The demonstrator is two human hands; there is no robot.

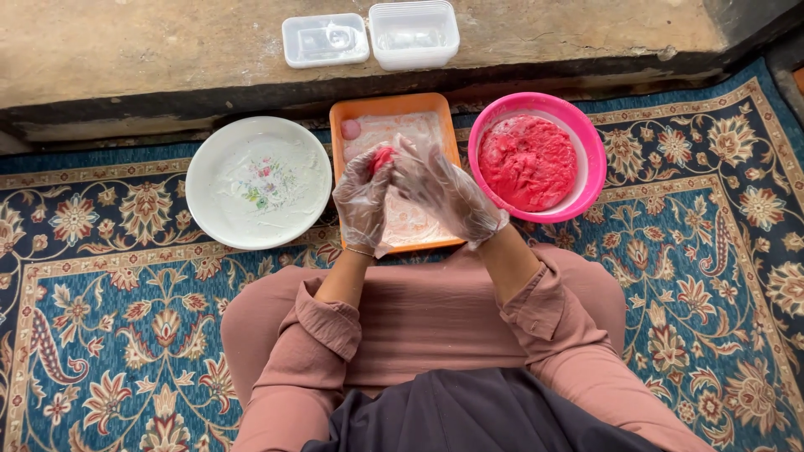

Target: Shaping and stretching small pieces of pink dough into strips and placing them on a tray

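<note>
Patterned blue carpet (100, 335) is spread across the floor, bordered at the top by a raised concrete ledge (151, 50). Person is seated on the carpet, pink sleeves and lap seen from above. White plate (258, 182) with a floral centre and a powdery coating is placed on the carpet, left of the tray and just beside it. Pink bowl (537, 156) is set to the right of the tray, touching or nearly touching its edge, and is filled with red-pink dough (526, 161). Orange tray (394, 107) is positioned between plate and bowl, dusted white, with one small pink ball (350, 129) resting in its top-left corner. Two clear plastic containers (414, 33) are parked side by side on the ledge, well apart from the hands. Left hand (363, 199) and right hand (442, 191), both in thin transparent gloves, are held together above the tray. A small red dough piece (382, 157) is pinched between them: fingers of both hands are curled narrow around it, fingertips meeting at the top.
</note>
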